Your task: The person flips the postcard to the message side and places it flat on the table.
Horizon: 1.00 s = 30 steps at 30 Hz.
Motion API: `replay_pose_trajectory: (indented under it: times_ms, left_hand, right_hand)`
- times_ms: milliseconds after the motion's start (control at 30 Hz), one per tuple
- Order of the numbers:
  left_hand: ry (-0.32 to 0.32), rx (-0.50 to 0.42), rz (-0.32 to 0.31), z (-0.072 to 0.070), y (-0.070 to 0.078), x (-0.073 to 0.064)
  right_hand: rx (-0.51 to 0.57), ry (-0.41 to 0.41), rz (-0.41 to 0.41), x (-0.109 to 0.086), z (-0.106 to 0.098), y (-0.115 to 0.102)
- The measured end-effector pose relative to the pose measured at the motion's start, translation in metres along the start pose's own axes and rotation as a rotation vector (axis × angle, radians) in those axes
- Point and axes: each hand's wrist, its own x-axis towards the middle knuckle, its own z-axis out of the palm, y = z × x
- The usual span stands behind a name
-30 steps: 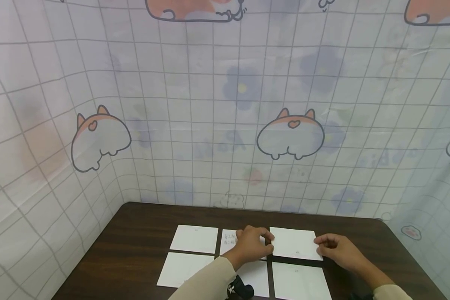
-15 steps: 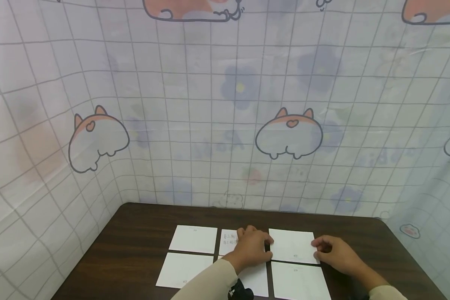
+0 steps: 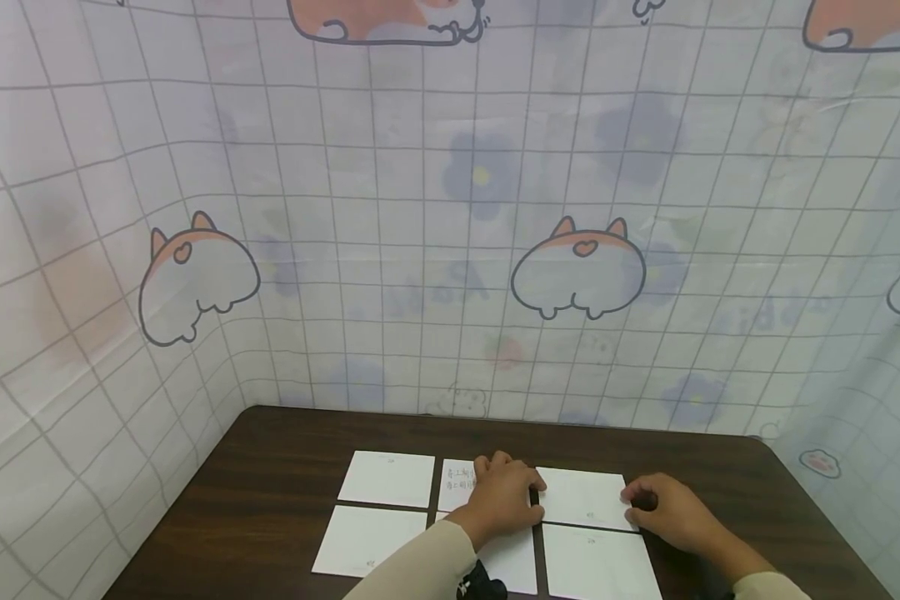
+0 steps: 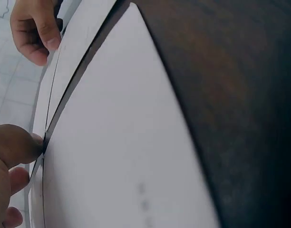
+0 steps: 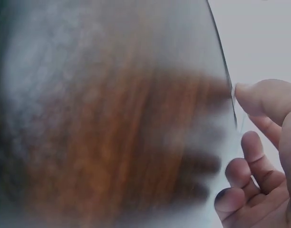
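A white card (image 3: pixel 583 497) lies on the dark wooden table at the back right, with a small mark near its lower edge. My left hand (image 3: pixel 498 497) reaches over the back middle card (image 3: pixel 453 485), partly hiding it and its handwriting, and touches the right card's left edge with thumb and index fingertips. Along the opposite edge, the thumb and index finger of my right hand (image 3: pixel 667 510) rest spread apart. Right below sits another white card (image 3: pixel 600 562), its far edge close against the first. The right wrist view shows the thumb (image 5: pixel 264 97) right at a card edge.
More white cards lie in two rows: a back left card (image 3: pixel 386 479), a front left card (image 3: pixel 367 537) and a front middle card (image 3: pixel 521 560) partly under my left sleeve (image 3: pixel 420 567). A patterned curtain (image 3: pixel 390 250) encloses the table (image 3: pixel 270 467).
The back right card has slid toward me, narrowing the gap to the card in front of it. My right hand has shifted slightly left and nearer; my left hand has moved little.
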Motion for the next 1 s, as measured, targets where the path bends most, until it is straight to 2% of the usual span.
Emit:
replay_pose_trajectory:
  times_ms: [100, 200, 367, 533, 667, 800, 1000]
  left_hand:
    - [0.004, -0.029, 0.018, -0.001, 0.001, -0.001]
    - [0.003, -0.102, 0.050, -0.008, 0.000, -0.003]
    - [0.035, -0.168, 0.065, -0.024, -0.012, -0.010]
    - [0.069, -0.116, 0.053, -0.039, -0.032, -0.018]
    - [0.087, -0.063, 0.045, -0.051, -0.046, -0.024]
    - [0.087, -0.017, 0.047, -0.063, -0.057, -0.033]
    - [0.078, 0.031, 0.030, -0.086, -0.072, -0.051]
  right_hand:
    - [-0.027, 0.025, 0.013, -0.002, -0.001, -0.001]
    - [-0.022, 0.066, 0.027, -0.004, -0.006, -0.003]
    - [0.006, 0.103, 0.023, -0.005, -0.013, -0.006]
    - [0.001, 0.098, -0.015, -0.002, -0.016, -0.013]
    - [-0.028, 0.130, -0.081, 0.000, -0.017, -0.019]
    - [-0.082, 0.165, -0.109, -0.002, -0.019, -0.022]
    - [-0.165, 0.150, -0.077, -0.008, -0.025, -0.022]
